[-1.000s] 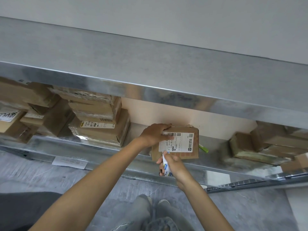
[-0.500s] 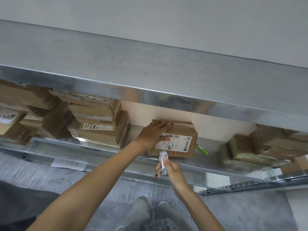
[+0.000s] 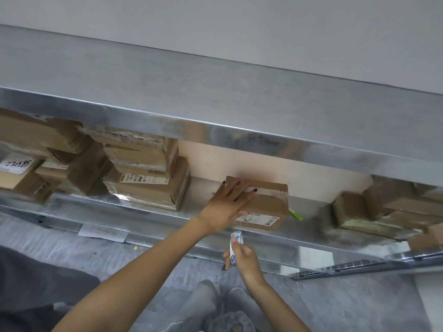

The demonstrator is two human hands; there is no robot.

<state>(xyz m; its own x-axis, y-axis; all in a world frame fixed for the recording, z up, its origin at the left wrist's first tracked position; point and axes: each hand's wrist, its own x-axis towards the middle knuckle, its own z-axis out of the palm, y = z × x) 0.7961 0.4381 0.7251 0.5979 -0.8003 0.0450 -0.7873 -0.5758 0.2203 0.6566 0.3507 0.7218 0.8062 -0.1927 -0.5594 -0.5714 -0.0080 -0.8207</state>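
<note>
Ideally, the left hand (image 3: 227,204), lying flat with fingers spread on top of the cardboard box (image 3: 266,204), should press evenly so the box slides square on the metal shelf (image 3: 211,225), while the right hand (image 3: 242,258), just below the box's labelled front, grips a white-and-blue marker (image 3: 236,238) clear of it.

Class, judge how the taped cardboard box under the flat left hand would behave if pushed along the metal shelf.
The cardboard box would probably slide rather than tip: it lies flat and low on the smooth metal shelf. It is likely stiff, since its taped faces look square under the left hand.
</note>
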